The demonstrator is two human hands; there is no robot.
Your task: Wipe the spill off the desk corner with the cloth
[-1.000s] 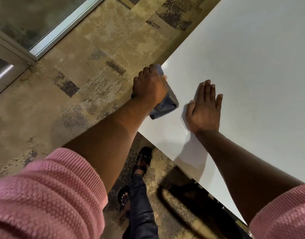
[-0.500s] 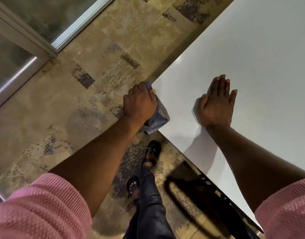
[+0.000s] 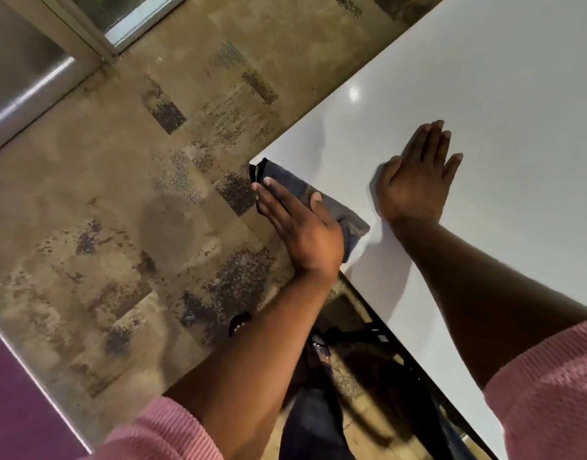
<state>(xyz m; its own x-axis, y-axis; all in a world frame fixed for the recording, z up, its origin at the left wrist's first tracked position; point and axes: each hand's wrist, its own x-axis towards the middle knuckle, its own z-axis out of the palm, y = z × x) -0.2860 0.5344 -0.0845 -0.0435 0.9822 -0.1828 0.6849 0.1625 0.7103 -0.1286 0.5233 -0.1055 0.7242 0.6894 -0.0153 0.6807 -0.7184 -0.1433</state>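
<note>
A folded grey-blue cloth [image 3: 338, 207] lies on the near left corner of the white desk [image 3: 484, 78]. My left hand [image 3: 302, 227] presses flat on the cloth with fingers stretched out along the desk's edge, the fingertips reaching past the corner. My right hand [image 3: 418, 174] rests palm down on the bare desk just right of the cloth, fingers together. No spill shows on the surface around the cloth.
The desk's left edge drops to a mottled tan carpet [image 3: 152, 227]. My dark trouser leg [image 3: 315, 423] and the desk's dark frame [image 3: 395, 336] are below the corner. A glass door with a metal frame [image 3: 86, 44] stands at upper left.
My left hand has flattened from a curled grip into an open palm on the cloth and slid it along the corner edge. My right hand has stayed planted on the desk.
</note>
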